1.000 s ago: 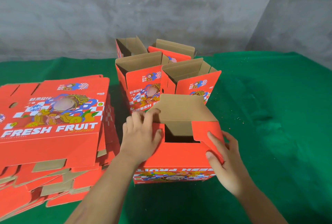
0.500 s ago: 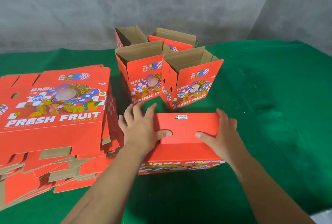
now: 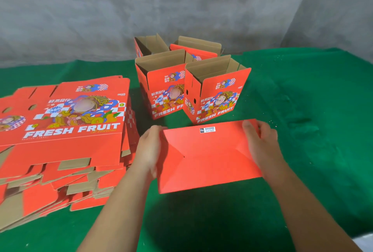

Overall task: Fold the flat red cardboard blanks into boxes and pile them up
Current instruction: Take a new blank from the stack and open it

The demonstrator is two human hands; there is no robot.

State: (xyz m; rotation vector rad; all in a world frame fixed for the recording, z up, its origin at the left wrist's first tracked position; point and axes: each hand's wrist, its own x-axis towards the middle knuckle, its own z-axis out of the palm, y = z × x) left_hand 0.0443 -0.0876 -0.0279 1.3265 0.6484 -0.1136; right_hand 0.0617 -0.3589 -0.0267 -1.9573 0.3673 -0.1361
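A: What is the largest thing shown?

B: The table (image 3: pixel 302 130), covered in green cloth, beneath a grey wall (image 3: pixel 181 5). On its left side lies the stack of flat blanks (image 3: pixel 66 130), printed face up and fanned unevenly at the near edge.

A: And the finished work?

B: Four folded boxes (image 3: pixel 216 94) stand upright at the centre rear, touching one another in two rows, tops open and brown inside. None is set on another, so piling appears not yet begun.

A: Which box is in hand?

B: The fifth box (image 3: pixel 207 156), lifted just in front of that group with its closed red bottom turned toward the camera; diagonal fold lines cross the panel, and a barcode label (image 3: pixel 207 129) sits near its far edge.

A: How do the hands hold it?

B: The left hand (image 3: pixel 150 150) grips the left edge and the right hand (image 3: pixel 262 144) the right edge; the fingers of each wrap round the sides, thumbs on the near face.

A: Which step is this?

B: Probably the bottom is locked and the box is being turned over. The next move calls for rotating it open side up and setting it squarely beside or upon the standing boxes without knocking them.
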